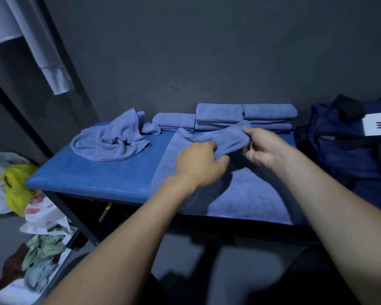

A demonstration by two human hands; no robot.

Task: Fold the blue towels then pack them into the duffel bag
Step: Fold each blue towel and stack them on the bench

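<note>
**Blue towel held at its far edge over the padded desk**

Blue terry cloth fills the middle of the scene: one towel [240, 194] lies spread across the near right part of the desk [92, 175], its front edge hanging just over the desk's near rim. Both hands are on its far edge, which is lifted and bunched between them. The left hand [199, 162] has its fingers curled over the cloth with the thumb pinching underneath; the right hand [262, 148] pinches the same raised fold between thumb and fingertips, palm turned toward the left hand. The two hands sit close together, with a short bridge of towel stretched between them.

Along the back of the desk, against the dark wall [207, 51], folded towels [246, 116] stand in a row: a low one on the left, then two taller stacks side by side. A crumpled towel [112, 142] lies in a loose heap on the far left part of the desk, touching the low folded one.

At the right end of the desk rests the dark blue duffel bag [339, 146], its top sagging, a white label [378, 125] with partly visible letters on it. On the floor to the left lie plastic bags [0, 186] and a yellow item [18, 186], with pale green cloth [44, 247] nearer the camera.
</note>
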